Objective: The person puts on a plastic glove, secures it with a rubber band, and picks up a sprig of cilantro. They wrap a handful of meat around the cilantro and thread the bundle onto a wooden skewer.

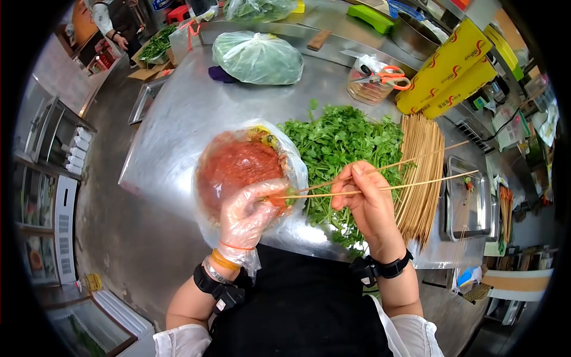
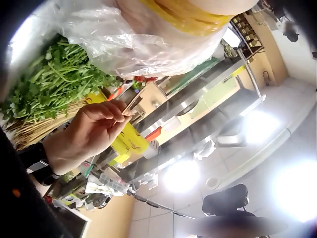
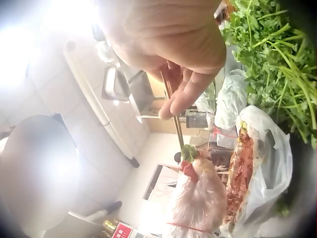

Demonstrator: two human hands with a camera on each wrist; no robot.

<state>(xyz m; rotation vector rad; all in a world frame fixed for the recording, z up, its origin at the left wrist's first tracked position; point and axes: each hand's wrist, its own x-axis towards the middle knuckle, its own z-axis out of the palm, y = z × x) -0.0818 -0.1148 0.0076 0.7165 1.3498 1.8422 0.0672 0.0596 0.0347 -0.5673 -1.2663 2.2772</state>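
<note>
In the head view my left hand [image 1: 241, 211], in a clear plastic glove, is over the near right rim of a bag-lined bowl of red marinated meat [image 1: 238, 169]. Its thumb and fingers pinch a small piece of red meat [image 3: 188, 171] with a green cilantro leaf [image 3: 188, 152] at the tips of two bamboo skewers [image 1: 437, 179]. My bare right hand [image 1: 372, 205] holds these skewers between thumb and fingers, their other ends pointing right. A heap of cilantro [image 1: 333, 134] lies behind and under the right hand.
A thick row of bamboo skewers [image 1: 422, 202] lies right of the cilantro, beside a metal tray [image 1: 470, 223]. At the back are a bag of greens [image 1: 259, 56], a plastic tub with scissors [image 1: 369, 89] and yellow film rolls [image 1: 446, 65]. Another person [image 1: 116, 27] stands far left.
</note>
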